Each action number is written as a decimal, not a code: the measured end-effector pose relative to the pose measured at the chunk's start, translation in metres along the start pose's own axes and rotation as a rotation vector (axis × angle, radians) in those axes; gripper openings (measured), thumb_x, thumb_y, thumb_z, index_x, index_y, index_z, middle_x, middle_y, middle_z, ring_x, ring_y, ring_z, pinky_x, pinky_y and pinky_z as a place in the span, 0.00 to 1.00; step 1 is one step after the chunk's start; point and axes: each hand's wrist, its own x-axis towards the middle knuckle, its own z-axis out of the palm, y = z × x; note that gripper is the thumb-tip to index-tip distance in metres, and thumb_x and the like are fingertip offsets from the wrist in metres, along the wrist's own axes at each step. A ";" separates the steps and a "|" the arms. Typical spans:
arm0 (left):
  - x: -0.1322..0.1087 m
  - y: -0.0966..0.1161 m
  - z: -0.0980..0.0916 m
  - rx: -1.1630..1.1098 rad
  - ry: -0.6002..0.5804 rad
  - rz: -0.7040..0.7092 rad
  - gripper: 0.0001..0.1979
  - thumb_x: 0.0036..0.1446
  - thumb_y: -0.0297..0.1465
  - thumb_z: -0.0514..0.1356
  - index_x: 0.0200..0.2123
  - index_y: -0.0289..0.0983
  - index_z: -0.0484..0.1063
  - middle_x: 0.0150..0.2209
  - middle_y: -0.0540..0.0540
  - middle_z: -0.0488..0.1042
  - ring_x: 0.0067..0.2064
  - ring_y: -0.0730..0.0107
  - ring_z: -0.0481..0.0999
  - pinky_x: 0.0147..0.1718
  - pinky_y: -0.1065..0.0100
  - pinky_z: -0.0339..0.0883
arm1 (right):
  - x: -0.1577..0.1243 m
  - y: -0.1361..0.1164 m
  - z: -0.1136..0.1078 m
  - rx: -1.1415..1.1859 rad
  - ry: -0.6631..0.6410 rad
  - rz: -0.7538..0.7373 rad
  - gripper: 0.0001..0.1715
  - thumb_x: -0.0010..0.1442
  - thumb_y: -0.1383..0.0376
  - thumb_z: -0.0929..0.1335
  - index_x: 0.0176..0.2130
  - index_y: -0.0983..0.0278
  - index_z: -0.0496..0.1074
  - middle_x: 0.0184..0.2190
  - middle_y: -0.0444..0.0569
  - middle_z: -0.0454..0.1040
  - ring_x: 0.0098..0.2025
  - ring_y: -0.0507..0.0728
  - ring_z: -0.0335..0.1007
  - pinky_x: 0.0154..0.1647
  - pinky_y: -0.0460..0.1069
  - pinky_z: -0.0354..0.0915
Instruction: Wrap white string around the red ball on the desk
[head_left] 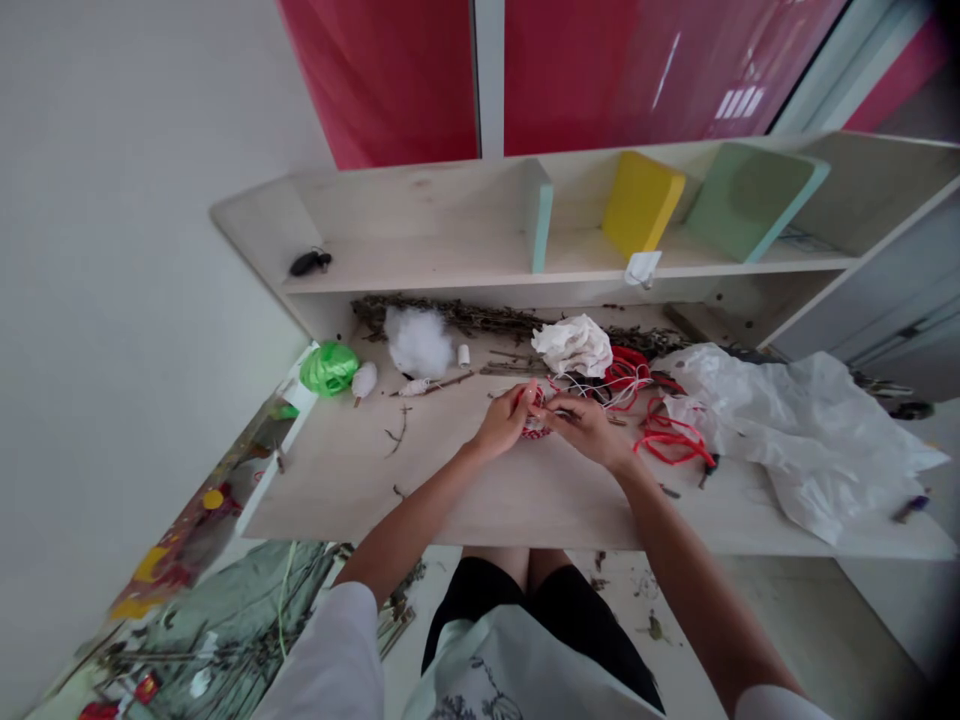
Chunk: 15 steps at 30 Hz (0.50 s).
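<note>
Up on the pale wooden bench (360, 490), a small red-and-white woven piece (535, 418) is pinched by the left hand (504, 420) and right hand (586, 428), fingers closed narrow on it. Looks only part done tbh: white strings (600, 385) are left loose, and red cord (671, 438) is heaped just beside.

A pale wood table (360, 480) has lots of things on it. There is a green ball of ribbon (328, 367), a white puff of cotton (418, 342), a long pile of dry twigs (450, 318), a crumpled white rag (573, 345), some red cord (673, 437), and a big white plastic bag (795, 430).
</note>
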 end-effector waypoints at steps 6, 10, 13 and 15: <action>0.003 -0.002 -0.002 0.036 -0.011 0.047 0.27 0.65 0.52 0.44 0.35 0.37 0.71 0.32 0.46 0.75 0.37 0.67 0.74 0.41 0.67 0.66 | 0.001 0.002 0.005 0.136 0.109 0.095 0.25 0.55 0.45 0.69 0.25 0.63 0.70 0.20 0.43 0.64 0.23 0.49 0.55 0.24 0.46 0.53; 0.000 -0.001 -0.004 0.191 -0.047 0.129 0.23 0.66 0.45 0.46 0.46 0.37 0.72 0.44 0.42 0.78 0.46 0.63 0.76 0.49 0.64 0.66 | 0.002 0.006 -0.001 0.388 0.316 0.215 0.27 0.50 0.42 0.71 0.25 0.62 0.67 0.19 0.40 0.58 0.20 0.47 0.44 0.21 0.46 0.45; -0.005 0.004 -0.002 0.360 -0.120 0.233 0.21 0.65 0.43 0.50 0.50 0.36 0.72 0.49 0.39 0.77 0.51 0.59 0.75 0.53 0.62 0.65 | 0.003 0.008 -0.007 0.508 0.412 0.237 0.26 0.48 0.43 0.73 0.25 0.61 0.67 0.17 0.38 0.55 0.20 0.47 0.41 0.20 0.47 0.42; -0.009 0.007 0.001 0.447 -0.154 0.267 0.21 0.64 0.42 0.52 0.53 0.36 0.71 0.51 0.37 0.76 0.53 0.56 0.74 0.54 0.60 0.65 | 0.002 0.008 -0.011 0.554 0.414 0.233 0.25 0.48 0.45 0.74 0.25 0.61 0.68 0.16 0.38 0.53 0.19 0.47 0.41 0.20 0.47 0.42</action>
